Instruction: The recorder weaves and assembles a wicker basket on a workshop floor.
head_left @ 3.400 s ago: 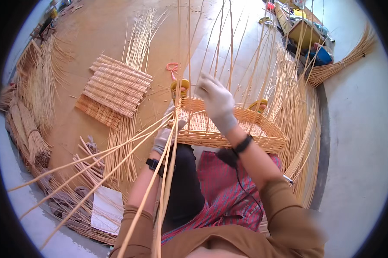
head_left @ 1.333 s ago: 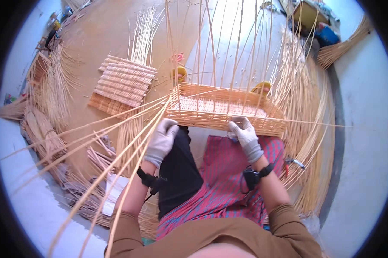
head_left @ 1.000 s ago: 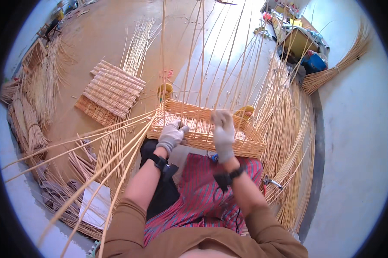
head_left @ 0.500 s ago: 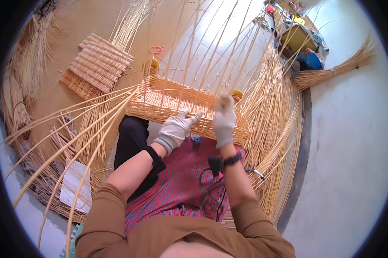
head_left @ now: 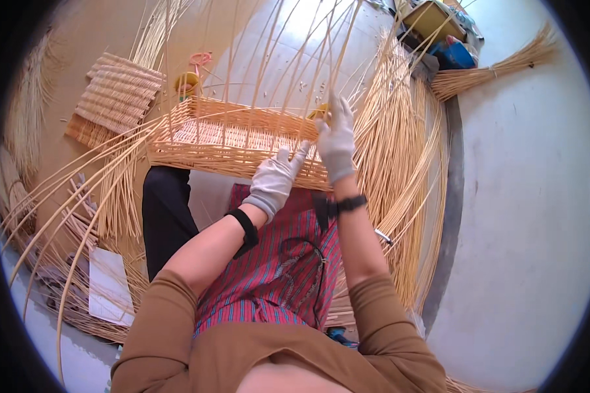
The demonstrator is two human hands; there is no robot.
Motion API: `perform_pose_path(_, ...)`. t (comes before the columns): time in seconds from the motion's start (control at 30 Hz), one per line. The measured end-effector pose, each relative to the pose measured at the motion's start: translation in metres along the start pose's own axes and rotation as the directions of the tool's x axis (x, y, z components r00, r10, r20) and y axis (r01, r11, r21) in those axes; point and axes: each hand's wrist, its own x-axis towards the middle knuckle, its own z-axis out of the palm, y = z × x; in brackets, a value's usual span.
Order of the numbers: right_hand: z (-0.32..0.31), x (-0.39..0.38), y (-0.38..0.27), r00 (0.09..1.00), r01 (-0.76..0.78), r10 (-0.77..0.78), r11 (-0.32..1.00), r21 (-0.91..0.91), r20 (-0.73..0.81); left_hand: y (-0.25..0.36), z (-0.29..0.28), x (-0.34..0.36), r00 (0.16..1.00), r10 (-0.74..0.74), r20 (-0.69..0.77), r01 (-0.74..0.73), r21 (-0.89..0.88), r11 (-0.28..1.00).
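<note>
A long, shallow wicker basket point(head_left: 206, 152) lies tilted across my lap, with upright wicker rods point(head_left: 261, 72) rising from its walls. My gloved left hand point(head_left: 273, 178) grips the near wall toward its right part, thumb and forefinger at the rim. Just beyond it, to the right, my gloved right hand point(head_left: 336, 144) is raised at the basket's right end, its fingers pointing up around the lower part of an upright rod point(head_left: 348, 39). That hand hides the basket's right corner. Loose weaving rods point(head_left: 85, 187) trail from the basket's left end to the lower left.
Woven wicker panels point(head_left: 119, 92) are stacked at the far left. Bundled rods point(head_left: 390, 131) spread along the right, beside another tied bundle point(head_left: 498, 73). A yellow container point(head_left: 434, 21) and a blue one point(head_left: 458, 54) stand at the far right. White paper point(head_left: 109, 288) lies at the lower left.
The basket has shifted left and slightly away in the picture. My right hand has risen along the upright rods, and my left hand now sits nearer the basket's right end.
</note>
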Motion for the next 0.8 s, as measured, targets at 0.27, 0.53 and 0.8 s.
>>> perform_pose_path(0.27, -0.067, -0.080, 0.050, 0.677, -0.672, 0.687, 0.429, 0.604, 0.265, -0.025, 0.034, -0.001, 0.978, 0.168, -0.121, -0.131, 0.268, 0.954)
perform_pose_path(0.53, 0.001, 0.040, 0.016, 0.967, -0.188, 0.147, 0.963, 0.192, 0.210, -0.008, 0.023, 0.005, 0.998, 0.028, -0.061, -0.004, 0.355, 0.935)
perform_pose_path(0.8, -0.077, -0.139, 0.040, 0.430, -0.810, 0.824, 0.172, 0.561, 0.369, -0.014, 0.002, -0.002, 0.988, 0.143, -0.062, -0.131, 0.173, 0.976)
